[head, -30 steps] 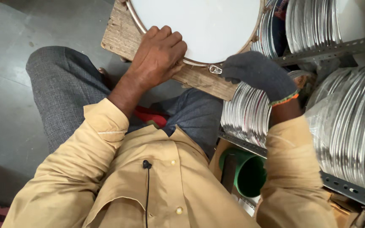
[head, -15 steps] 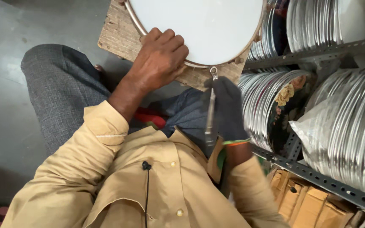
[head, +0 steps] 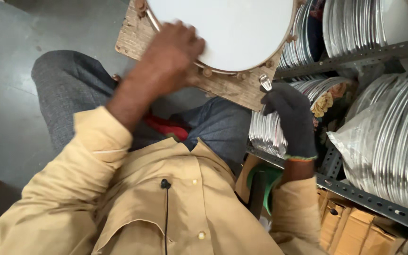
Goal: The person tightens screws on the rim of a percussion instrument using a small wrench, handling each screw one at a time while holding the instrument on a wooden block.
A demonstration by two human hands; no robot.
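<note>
Wooden board [head: 223,87] lies across the lap, bearing the white round drum frame [head: 227,28] flat at the far side. Left hand [head: 173,54], bare, presses on the near rim, apparently to steady it; blurred, fingers curled over the hoop. Right hand [head: 291,118], dark-gloved, is clenched around a metal tuning key [head: 265,82] just off the rim's right edge. Stacked metal hoops [head: 388,141] fill shelving at right.

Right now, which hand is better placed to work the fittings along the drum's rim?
Likely the right hand: gloved, it grips a small metal tool right by the rim fittings. The bare left hand rests on the drum, steadying it.
</note>
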